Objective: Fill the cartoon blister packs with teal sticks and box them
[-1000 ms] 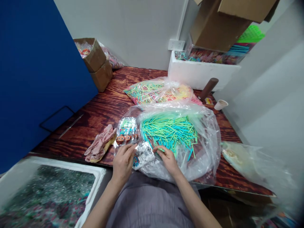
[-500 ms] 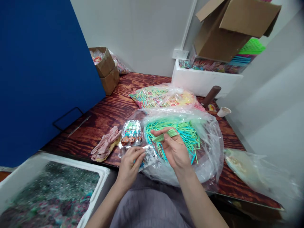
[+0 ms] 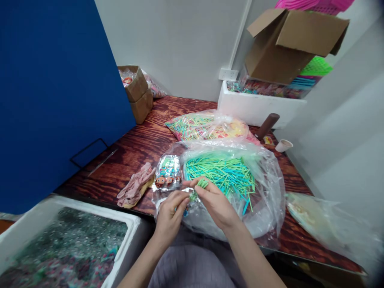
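Sticks (image 3: 203,183) in right hand (image 3: 216,205), packet (image 3: 185,212) apparently in left hand (image 3: 168,216)

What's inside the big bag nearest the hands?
Green and blue sticks lie heaped in the bag. The right hand blocks part of the view, and the heap's bottom is hidden.

Soft light, glare on plastic bag (image 3: 268,202), dark top-right corner.

From afar I see thin green-and-blue sticks (image 3: 220,170) in a clear plastic bag (image 3: 271,200), crumpled pink cloth (image 3: 135,186) at its nine o'clock.
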